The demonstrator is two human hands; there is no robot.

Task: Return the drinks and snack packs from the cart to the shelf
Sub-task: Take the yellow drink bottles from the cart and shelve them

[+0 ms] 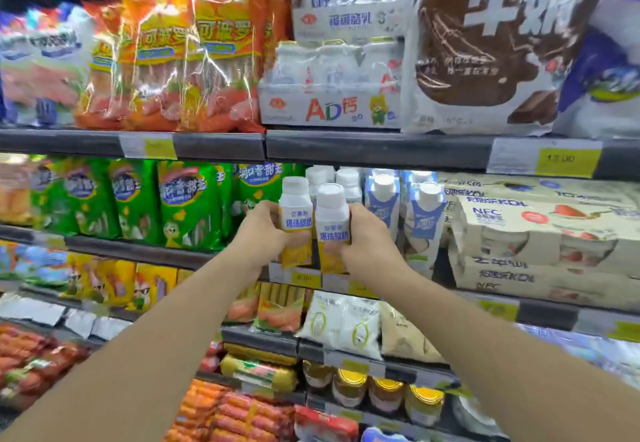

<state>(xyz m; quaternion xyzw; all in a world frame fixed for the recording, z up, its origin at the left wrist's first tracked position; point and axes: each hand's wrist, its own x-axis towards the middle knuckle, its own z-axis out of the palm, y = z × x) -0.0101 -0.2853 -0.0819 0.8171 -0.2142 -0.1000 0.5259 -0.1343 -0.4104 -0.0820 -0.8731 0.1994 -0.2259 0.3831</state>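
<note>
Two small white drink bottles with yellow lower labels are held up in front of the second shelf. My left hand (261, 232) grips the left bottle (296, 215) around its lower half. My right hand (363, 237) grips the right bottle (333, 218), slightly nearer to me. Both bottles are upright and side by side, almost touching. Right behind them, more white-capped bottles of the same kind (348, 180) stand on the shelf (138, 251). The cart is out of view.
Blue-and-white cartons (424, 213) stand right of the bottles, then boxed yoghurt packs (540, 234). Green sausage bags (183, 199) hang to the left. The upper shelf holds orange bags (166, 57), AD drink multipacks (332, 88) and a large brown bag (485, 43). Lower shelves carry sausages and jars (388, 393).
</note>
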